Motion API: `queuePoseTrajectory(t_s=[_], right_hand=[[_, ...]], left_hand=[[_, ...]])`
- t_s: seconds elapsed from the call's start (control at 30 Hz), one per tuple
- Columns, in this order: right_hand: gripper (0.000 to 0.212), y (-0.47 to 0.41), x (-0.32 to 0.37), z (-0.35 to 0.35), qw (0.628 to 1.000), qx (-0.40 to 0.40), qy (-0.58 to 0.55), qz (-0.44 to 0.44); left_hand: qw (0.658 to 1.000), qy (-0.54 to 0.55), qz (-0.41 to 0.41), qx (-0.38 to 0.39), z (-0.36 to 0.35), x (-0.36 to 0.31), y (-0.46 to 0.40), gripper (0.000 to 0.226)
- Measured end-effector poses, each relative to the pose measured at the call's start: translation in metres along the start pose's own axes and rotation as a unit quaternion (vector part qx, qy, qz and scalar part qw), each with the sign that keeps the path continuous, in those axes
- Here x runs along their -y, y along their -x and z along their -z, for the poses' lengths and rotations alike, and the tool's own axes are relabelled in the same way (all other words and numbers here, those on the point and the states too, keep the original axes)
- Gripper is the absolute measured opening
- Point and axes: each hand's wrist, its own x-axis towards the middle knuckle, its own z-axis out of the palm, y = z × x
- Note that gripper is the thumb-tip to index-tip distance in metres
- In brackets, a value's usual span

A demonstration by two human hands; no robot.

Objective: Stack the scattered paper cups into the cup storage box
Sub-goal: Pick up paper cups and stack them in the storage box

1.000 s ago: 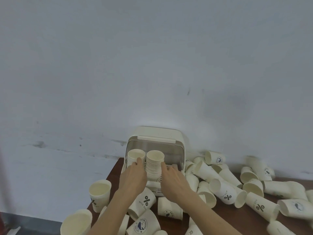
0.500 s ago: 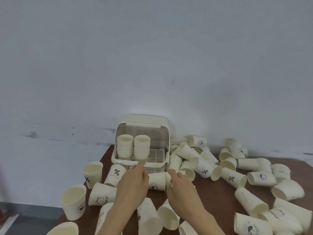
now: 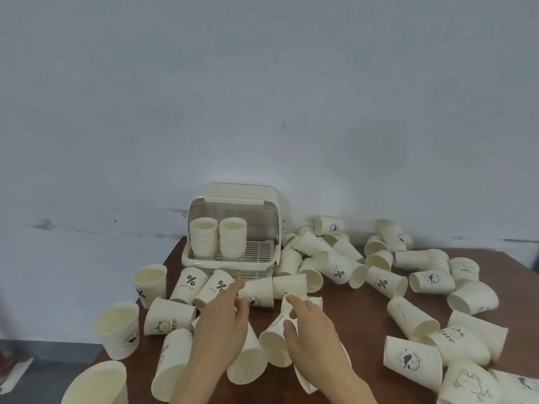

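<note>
The cream cup storage box [image 3: 239, 192] stands open at the table's back edge, with two stacks of paper cups [image 3: 204, 239] [image 3: 232, 238] on its left side. Many loose paper cups lie and stand around it. My left hand [image 3: 224, 325] hovers with straight fingers over a cup lying on its side [image 3: 249, 360], its index finger reaching toward another lying cup [image 3: 258, 287]. My right hand [image 3: 313, 330] is spread, and its thumb and index finger touch the side of a lying cup [image 3: 274, 342]. Neither hand holds a cup.
The brown table [image 3: 353, 313] ends at its left edge near several upright cups [image 3: 118, 328] [image 3: 150, 279]. A dense pile of cups [image 3: 335, 266] lies right of the box and along the right side. A grey wall rises behind.
Both hands have pulled back from the stacks in the box to the loose cups in front of it. The view has tilted down, so more of the table shows.
</note>
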Motion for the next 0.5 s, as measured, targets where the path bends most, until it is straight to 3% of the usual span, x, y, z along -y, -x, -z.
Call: queuePoseTrajectory(t_s=[0.5], right_hand=[[0.043,0.009,-0.01,-0.006,1.0,-0.003,-0.013,-0.004]], left_hand=[[0.999,0.012,0.031,0.01,-0.007,0.008,0.022,0.033]])
